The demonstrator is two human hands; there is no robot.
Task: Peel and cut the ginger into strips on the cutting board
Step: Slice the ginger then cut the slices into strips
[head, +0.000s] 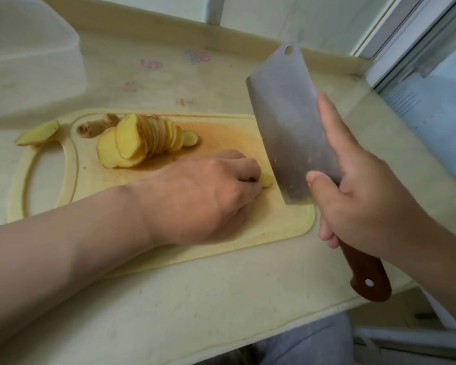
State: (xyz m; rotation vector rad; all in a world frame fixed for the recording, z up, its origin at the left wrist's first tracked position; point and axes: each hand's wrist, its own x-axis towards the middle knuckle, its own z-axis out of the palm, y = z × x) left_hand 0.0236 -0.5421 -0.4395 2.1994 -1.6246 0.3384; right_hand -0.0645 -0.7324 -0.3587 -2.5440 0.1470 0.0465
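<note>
A pale, stained stone desk (195, 299) runs beside a window (432, 75) on the right of the frame, with a translucent plastic container (29, 56) in the upper left.

The right hand (361, 196) has its grip clenched on the cleaver (287, 122). Its lower fingers wrap the brown wooden handle, the thumb pinches the near flat and the forefinger lies along the far side. The blade is tilted, with its heel on the yellow cutting board (287, 225).

Just left of the edge, the left hand (203, 196) holds a small ginger piece (267, 179) under curled fingertips at the board's centre right. A fanned row of ginger slices (142, 140) leans at the board's upper left, with an unpeeled knob (95, 126) behind it. An offcut (37, 137) lies at the board's handle end.

Slicing looks nearly finished and no strips are cut yet. The next move probably calls for a short, straight cut close to the knuckles, with the fingertips tucked back. After that, the slices need stacking flat for strip cuts.
</note>
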